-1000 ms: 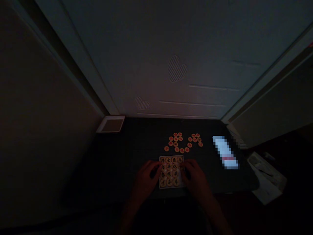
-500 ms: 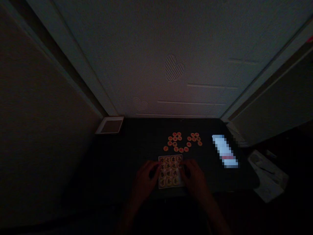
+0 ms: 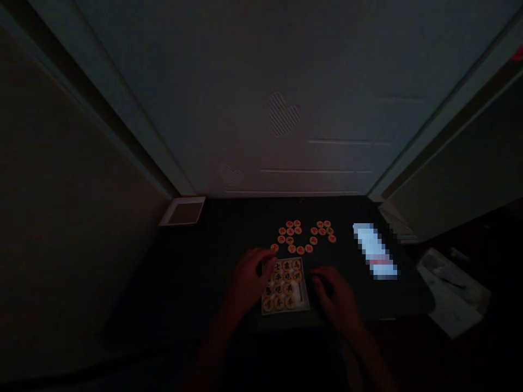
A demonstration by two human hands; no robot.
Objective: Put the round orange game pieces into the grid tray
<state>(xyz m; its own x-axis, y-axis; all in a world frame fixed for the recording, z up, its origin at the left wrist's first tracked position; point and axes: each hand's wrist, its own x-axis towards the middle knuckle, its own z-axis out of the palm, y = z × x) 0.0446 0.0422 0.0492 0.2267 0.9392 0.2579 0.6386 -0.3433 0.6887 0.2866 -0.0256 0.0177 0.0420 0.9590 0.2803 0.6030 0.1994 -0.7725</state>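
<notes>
A small square tray point(image 3: 305, 305) lies near the table's front edge, with rows of round black-marked pieces point(image 3: 279, 289) in it; its lower right part holds no piece. My left hand point(image 3: 251, 275) is over the tray's upper left corner, its fingertips close to a red-marked piece point(image 3: 274, 248) just beyond. Whether the fingers grip that piece is too dark to tell. To the right of the tray rests my right hand point(image 3: 333, 291), fingers curled and apart, nothing seen in it. Several red-marked pieces point(image 3: 300, 250) lie loosely behind the tray.
An open shallow box point(image 3: 200, 209) sits at the table's back left. A bright, pixelated flat object point(image 3: 376, 251) lies on the right. Beyond the dark table point(image 3: 183, 272) stands a pale panel with heart shapes. A white object point(image 3: 453, 294) is off the right edge.
My left hand has moved up from the tray's left side towards the nearest red-marked piece. My right hand has drawn away from the tray to the right. The view has shifted slightly.
</notes>
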